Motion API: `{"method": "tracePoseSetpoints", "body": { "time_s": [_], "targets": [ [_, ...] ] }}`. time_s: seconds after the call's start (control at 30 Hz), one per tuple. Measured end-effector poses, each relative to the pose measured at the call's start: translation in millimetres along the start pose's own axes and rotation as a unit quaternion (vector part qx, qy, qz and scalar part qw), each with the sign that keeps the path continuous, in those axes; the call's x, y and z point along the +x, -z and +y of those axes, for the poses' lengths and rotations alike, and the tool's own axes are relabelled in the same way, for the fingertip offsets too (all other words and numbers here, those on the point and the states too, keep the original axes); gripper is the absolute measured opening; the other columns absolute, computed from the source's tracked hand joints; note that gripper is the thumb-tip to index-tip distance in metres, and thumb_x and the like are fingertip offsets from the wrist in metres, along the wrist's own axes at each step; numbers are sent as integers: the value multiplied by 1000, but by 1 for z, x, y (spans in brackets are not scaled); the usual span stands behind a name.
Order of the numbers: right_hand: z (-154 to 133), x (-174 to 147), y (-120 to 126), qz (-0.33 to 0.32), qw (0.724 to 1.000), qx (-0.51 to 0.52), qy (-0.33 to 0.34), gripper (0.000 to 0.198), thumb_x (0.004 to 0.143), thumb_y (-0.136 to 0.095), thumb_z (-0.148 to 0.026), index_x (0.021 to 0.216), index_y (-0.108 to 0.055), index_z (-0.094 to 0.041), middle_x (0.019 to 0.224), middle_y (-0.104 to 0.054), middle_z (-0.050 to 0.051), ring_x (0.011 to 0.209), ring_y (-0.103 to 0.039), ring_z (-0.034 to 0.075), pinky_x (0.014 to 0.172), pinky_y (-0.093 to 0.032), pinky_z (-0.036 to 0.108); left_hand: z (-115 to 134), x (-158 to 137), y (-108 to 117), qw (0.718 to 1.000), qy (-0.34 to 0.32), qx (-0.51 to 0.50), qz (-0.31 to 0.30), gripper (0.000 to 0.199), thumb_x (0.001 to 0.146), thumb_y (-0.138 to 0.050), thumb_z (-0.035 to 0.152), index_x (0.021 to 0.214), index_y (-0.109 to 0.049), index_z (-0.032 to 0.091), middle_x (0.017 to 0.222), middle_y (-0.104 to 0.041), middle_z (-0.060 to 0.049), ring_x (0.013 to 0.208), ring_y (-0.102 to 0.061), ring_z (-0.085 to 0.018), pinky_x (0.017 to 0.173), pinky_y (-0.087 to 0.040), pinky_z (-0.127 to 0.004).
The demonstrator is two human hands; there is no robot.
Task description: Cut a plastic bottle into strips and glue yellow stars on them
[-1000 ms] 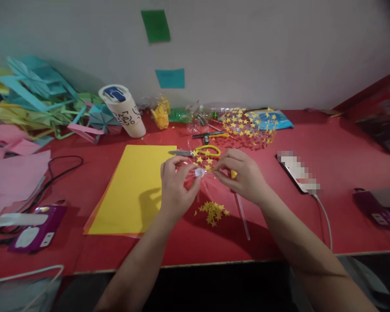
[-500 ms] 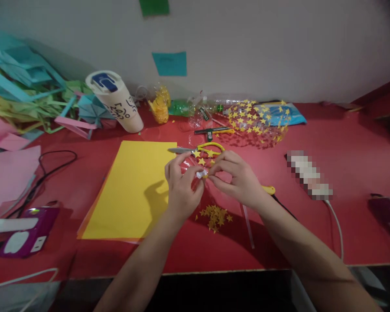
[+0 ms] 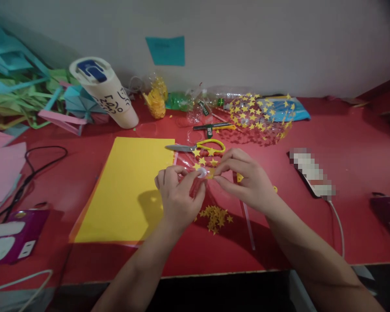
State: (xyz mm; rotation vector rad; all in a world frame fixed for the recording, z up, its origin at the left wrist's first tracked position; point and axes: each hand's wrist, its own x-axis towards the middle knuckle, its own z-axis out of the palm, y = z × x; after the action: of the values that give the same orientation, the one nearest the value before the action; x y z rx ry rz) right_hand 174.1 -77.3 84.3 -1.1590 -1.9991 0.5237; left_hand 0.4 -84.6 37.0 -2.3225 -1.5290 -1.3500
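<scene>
Left fingers (image 3: pixel 191 177) clamp clear plastic (image 3: pixel 189 161), best held steady beside right fingers (image 3: pixel 229 166) pinching what seems a yellow star (image 3: pixel 211 173).

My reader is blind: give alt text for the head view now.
The left hand holds a clear plastic piece with yellow stars, the right hand close by, over a red table. Loose stars lie nearer the viewer, scissors beyond.

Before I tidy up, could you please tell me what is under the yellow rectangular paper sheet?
Beneath the yellow sheet, an orange paper edge shows at lower left and a pinkish edge at upper right. Everything further in is covered, so layers cannot be counted.
</scene>
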Motion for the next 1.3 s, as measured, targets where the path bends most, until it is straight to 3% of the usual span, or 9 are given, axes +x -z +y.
{"method": "tracePoseSetpoints", "body": {
  "time_s": [0.37,0.67,1.3],
  "targets": [
    [1,-1,-8,17,998,-1,-53,9,78,-59,-16,72,-61,-22,82,-54,2,84,-53,20,78,-44,37,5,-5,-14,998,12,-53,27,3,81,-68,20,79,-68,22,78,-53,-2,76,-44,-17,70,-32,-34],
    [-3,-1,1,-39,997,9,-64,12,81,-58,-19,70,-61,-23,80,-55,1,84,-54,19,77,-42,36,4,-8,-17,996,3,-81,40,18,75,-65,7,81,-66,24,78,-54,-1,75,-44,-17,69,-29,-34],
    [0,-4,-8,-23,995,-47,-82,9,77,-56,-16,69,-59,-21,80,-55,2,83,-53,19,76,-39,36,6,-8,-18,996,-25,-76,44,15,78,-64,8,78,-64,23,76,-55,-1,74,-43,-17,69,-28,-34]
  ]
}}
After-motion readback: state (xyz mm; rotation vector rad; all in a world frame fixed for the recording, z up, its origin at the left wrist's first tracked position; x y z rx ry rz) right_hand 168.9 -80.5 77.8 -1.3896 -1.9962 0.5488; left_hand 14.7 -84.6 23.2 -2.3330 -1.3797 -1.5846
